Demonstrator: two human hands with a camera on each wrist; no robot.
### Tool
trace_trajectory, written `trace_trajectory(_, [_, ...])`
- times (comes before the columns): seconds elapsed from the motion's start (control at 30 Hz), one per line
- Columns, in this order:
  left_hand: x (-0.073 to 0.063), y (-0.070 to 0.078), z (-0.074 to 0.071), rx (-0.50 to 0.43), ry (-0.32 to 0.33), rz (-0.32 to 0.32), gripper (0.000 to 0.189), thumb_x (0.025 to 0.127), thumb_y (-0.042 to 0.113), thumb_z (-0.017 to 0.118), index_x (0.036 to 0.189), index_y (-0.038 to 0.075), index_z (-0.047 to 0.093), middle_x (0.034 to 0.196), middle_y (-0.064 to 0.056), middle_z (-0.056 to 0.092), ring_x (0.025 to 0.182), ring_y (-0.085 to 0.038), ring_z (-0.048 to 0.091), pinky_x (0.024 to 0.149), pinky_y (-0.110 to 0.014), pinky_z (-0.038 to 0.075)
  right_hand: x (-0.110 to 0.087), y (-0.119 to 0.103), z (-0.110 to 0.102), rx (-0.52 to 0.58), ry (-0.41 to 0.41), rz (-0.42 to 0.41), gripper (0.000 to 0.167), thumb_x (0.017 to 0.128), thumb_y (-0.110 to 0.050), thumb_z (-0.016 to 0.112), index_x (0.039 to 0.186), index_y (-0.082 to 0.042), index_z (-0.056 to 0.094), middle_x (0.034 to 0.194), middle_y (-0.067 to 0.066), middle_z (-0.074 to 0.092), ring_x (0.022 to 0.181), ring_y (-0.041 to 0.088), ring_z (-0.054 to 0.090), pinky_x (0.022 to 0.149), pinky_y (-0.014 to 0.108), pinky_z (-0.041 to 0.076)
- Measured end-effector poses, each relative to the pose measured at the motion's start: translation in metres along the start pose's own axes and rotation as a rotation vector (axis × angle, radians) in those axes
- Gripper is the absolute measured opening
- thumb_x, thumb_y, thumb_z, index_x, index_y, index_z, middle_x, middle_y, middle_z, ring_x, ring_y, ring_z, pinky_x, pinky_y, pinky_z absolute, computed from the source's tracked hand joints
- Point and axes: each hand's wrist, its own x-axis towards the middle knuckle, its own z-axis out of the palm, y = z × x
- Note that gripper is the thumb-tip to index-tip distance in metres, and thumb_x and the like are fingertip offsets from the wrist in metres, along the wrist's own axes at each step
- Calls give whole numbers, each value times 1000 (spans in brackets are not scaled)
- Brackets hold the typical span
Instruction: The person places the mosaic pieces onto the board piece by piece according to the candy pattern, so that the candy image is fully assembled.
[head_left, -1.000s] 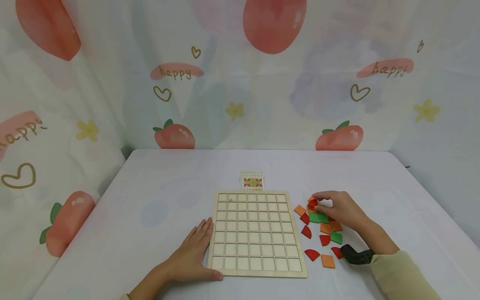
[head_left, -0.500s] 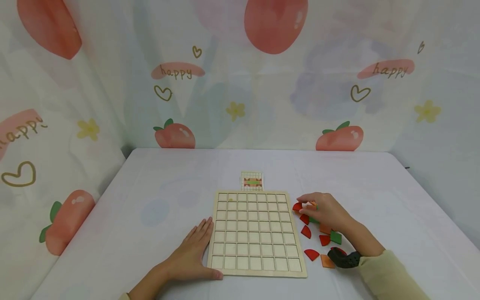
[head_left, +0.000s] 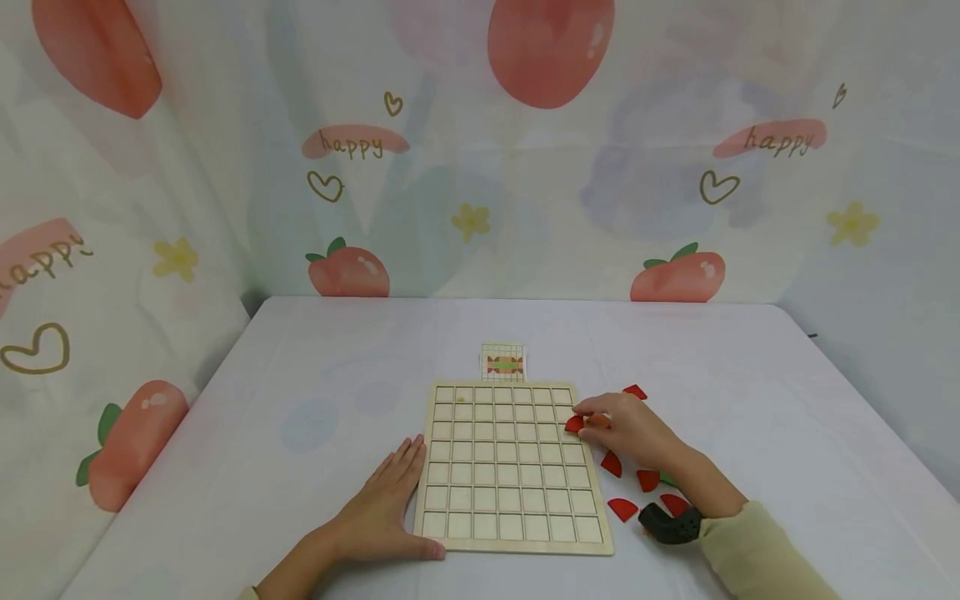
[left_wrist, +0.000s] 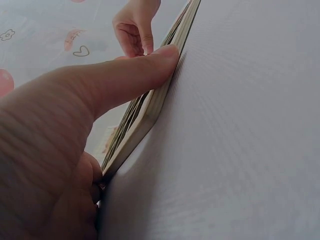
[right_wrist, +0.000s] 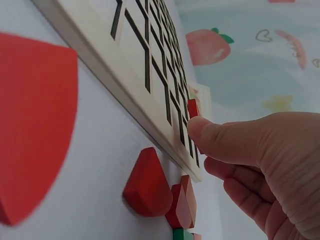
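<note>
My left hand (head_left: 378,508) lies flat along the left side of the wooden grid board (head_left: 525,547), fingers straight and the thumb on its front left corner. In the left wrist view that thumb (left_wrist: 125,80) presses on the board's edge. My right hand (head_left: 636,429) is over the board's right edge, near the back. Between thumb and fingertips it pinches a red quarter-circle tile (head_left: 574,425), which in the right wrist view stands over the far grid cells (right_wrist: 194,107). The grid's cells hold no tiles.
Right of the board lie several loose red quarter-circle tiles (head_left: 622,509), with a green tile (head_left: 667,479) and orange ones partly under the right hand. A small printed pattern card (head_left: 503,362) lies behind the board. A patterned cloth (head_left: 480,167) hangs behind the table.
My right hand has moved left from the tile pile to the board's right edge, carrying the red tile. The left hand and the board have stayed in place.
</note>
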Motion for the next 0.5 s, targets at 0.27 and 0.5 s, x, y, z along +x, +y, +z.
trace_trajectory(0.27, [0, 1, 0, -10, -10, -5, 123, 64, 77, 57, 146, -1, 8, 153, -10, 3, 138, -22, -2, 109, -43, 7, 2, -2, 5, -20, -3, -38, 32, 78, -11, 73, 107, 0, 66, 102, 7, 66, 97, 26, 60, 79, 41, 50])
trace_trajectory(0.5, [0, 0, 0, -5, -12, -10, 123, 64, 78, 56, 146, 0, 8, 153, -9, 2, 138, -22, -2, 109, -43, 7, 4, -1, 7, -18, -9, -57, 31, 77, -11, 74, 106, 0, 67, 101, 6, 67, 96, 25, 60, 78, 40, 51])
